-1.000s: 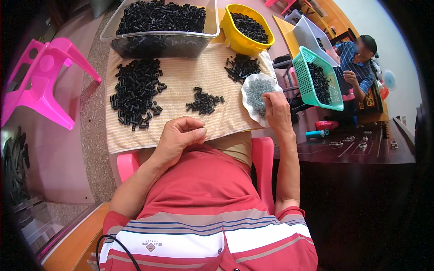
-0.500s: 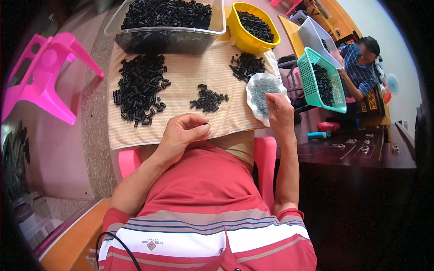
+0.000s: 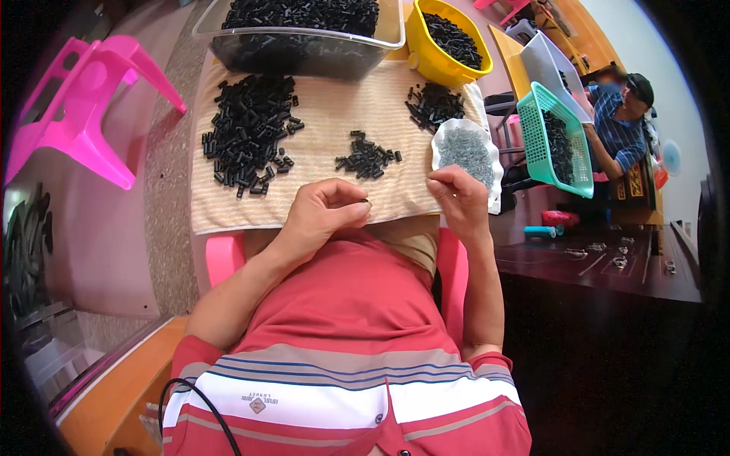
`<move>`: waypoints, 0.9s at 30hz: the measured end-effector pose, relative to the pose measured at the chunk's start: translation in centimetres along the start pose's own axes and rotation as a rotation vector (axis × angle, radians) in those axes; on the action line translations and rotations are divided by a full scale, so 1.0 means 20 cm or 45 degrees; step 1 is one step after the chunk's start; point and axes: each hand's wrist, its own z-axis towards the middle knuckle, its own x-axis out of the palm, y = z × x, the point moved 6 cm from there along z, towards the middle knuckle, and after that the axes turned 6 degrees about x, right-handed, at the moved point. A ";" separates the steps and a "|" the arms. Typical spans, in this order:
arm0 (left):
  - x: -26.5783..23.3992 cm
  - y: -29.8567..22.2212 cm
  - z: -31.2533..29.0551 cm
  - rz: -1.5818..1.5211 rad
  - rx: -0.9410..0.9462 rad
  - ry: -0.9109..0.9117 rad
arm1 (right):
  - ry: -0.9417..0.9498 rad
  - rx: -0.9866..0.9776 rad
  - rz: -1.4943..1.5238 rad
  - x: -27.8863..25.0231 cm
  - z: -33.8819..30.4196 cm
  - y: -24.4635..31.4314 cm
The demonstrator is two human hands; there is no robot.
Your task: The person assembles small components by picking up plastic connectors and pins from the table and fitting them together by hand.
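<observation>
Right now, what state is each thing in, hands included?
Left hand: pinched on a small dark piece.
Dish: full of silvery bits.
Right hand: pinching pose by the dish; contents unclear.
Clear bin: open, well filled.
Yellow tub: open, well filled.
Green basket: open, partly filled.
White bin: open.
Left pile: loose.
Middle pile: loose.
Right pile: loose.
Towel: spread out.
Pink stool: unoccupied.

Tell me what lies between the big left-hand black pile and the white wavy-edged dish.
In the head view, a smaller black heap lies between the big pile and the dish, on the striped cloth.
</observation>
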 end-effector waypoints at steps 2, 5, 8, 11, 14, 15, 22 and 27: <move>0.01 0.00 0.00 0.010 0.003 -0.006 | 0.051 -0.018 0.083 0.06 -0.01 0.01; 0.01 0.00 0.00 0.052 0.021 0.007 | 0.165 0.002 0.143 0.13 -0.01 0.10; 0.01 -0.01 0.00 0.092 0.043 0.016 | 0.239 -0.020 0.222 0.20 -0.03 0.14; 0.01 -0.01 0.00 0.183 0.065 0.036 | 0.308 -0.025 0.304 0.25 -0.03 0.15; 0.02 -0.02 0.00 0.203 0.115 0.077 | 0.342 -0.115 0.304 0.28 -0.03 0.17; 0.02 -0.01 0.00 0.202 0.113 0.075 | 0.361 -0.114 0.293 0.29 -0.03 0.18; 0.03 -0.02 0.00 0.175 0.068 0.145 | 0.428 -0.174 0.166 0.31 -0.04 0.19; 0.03 -0.02 0.00 0.117 0.033 0.176 | 0.411 -0.275 0.113 0.32 -0.07 0.23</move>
